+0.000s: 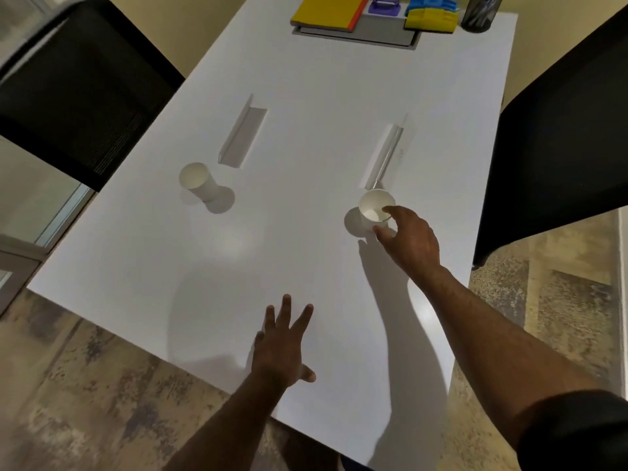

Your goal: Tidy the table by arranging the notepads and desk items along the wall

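While the left hand [280, 348] lies flat, fingers splayed, right hand [409, 237] fingers pinch a paper cup [375, 208].

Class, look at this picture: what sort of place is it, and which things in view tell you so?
Probably an office or meeting room. A white table has black chairs on either side, stationery sits at its far end, including a yellow notepad and a dark pen holder, and two paper cups stand on it.
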Motion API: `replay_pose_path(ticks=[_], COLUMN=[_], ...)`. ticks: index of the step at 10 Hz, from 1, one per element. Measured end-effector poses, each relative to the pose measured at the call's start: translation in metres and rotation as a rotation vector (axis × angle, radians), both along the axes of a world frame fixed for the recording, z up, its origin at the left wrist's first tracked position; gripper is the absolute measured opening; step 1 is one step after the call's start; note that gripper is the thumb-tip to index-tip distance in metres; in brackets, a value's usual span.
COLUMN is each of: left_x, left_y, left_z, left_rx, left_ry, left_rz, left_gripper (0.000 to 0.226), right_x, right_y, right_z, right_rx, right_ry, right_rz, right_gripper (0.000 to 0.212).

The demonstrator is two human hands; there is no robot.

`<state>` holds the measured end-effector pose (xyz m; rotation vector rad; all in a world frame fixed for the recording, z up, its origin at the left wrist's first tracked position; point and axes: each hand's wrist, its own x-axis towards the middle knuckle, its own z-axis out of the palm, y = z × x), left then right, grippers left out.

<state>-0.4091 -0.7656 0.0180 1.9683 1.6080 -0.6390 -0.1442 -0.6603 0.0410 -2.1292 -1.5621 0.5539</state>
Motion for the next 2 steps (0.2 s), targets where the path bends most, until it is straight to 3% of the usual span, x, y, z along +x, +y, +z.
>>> replay_pose_path(ticks=[1,2], left_x=[-0.003,-0.005], left_y=[-0.008,-0.024], left_z=[0.005,0.009], left_rx=[0.044,0.072], left_ry=[-0.032,-0.106], left_rz=[0.024,0.098], left_gripper=[0.119,0.103], right_x=[-0.002,-0.007], right_y=[-0.021,-0.044], right_z=[0.004,0.007], right_rx=[-0.019,0.025], right_ry=[0.009,0.057], right_rz=[0.002,-0.007], right_gripper=[0.064,0.067])
